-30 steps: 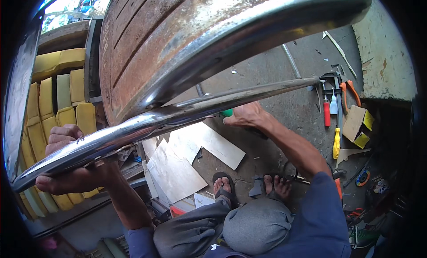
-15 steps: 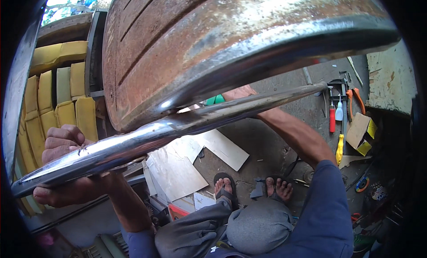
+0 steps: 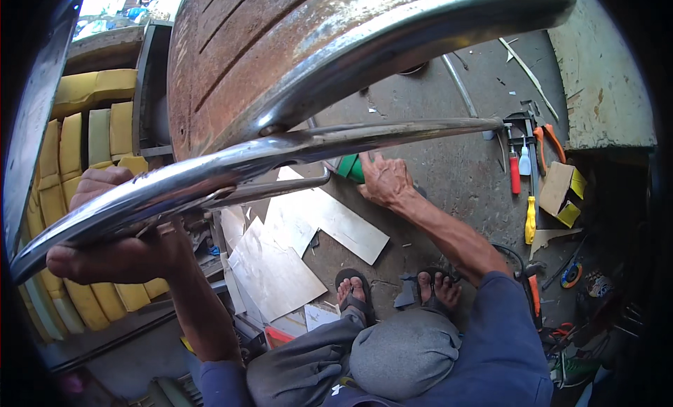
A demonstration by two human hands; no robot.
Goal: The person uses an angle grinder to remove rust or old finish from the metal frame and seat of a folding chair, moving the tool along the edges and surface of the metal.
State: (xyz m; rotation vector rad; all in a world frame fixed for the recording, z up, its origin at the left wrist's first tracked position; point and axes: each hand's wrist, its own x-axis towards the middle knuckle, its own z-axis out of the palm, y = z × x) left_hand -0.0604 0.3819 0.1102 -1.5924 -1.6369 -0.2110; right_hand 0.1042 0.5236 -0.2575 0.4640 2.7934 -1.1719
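Observation:
A chromed metal tube (image 3: 231,165), part of a chair-like frame, crosses in front of me. My left hand (image 3: 130,256) is closed around its left end, thumb below and fingers over the far side. Above the tube sits a rusty, ribbed sheet-metal panel (image 3: 245,70) with a second shiny curved tube (image 3: 392,46) along its edge. My right hand (image 3: 387,181), beyond the tube, is closed on a green object (image 3: 350,167). The tube hides part of that object, so its kind cannot be made out. A thinner metal rod (image 3: 280,187) runs beneath the main tube.
Pale flat sheets (image 3: 277,267) lie on the floor by my feet. At right are a red-handled screwdriver (image 3: 514,174), orange-handled pliers (image 3: 550,144), a yellow-handled tool (image 3: 530,221) and a small carton (image 3: 561,193). Yellow foam pads (image 3: 70,147) are stacked at left.
The frame and its panel have shifted and tilted, uncovering more floor on the far side. My right hand and the green object, mostly hidden before, now show below the tube.

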